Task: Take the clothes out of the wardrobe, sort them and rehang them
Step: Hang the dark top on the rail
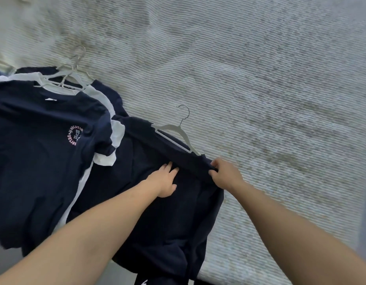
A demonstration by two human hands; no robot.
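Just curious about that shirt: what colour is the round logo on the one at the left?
The logo is pink with pale lettering inside, on a navy shirt; head view.

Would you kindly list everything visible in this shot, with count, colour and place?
Logo shirt: one, navy with a pink round print, top of the pile at left.
White shirt: one, white, under the logo shirt, edges showing.
Lower navy shirt: at least one, navy, bottom of the pile.
Dark garment: one, navy, centre, on its own hanger.
Hanger: one, white with a metal hook, in the dark garment's top.
Pile hangers: about three, white, blurred, at the pile's collars.
Bedcover: one, pale grey ribbed, beneath everything.
Left hand: one, flat on the dark garment.
Right hand: one, gripping the garment's top edge.
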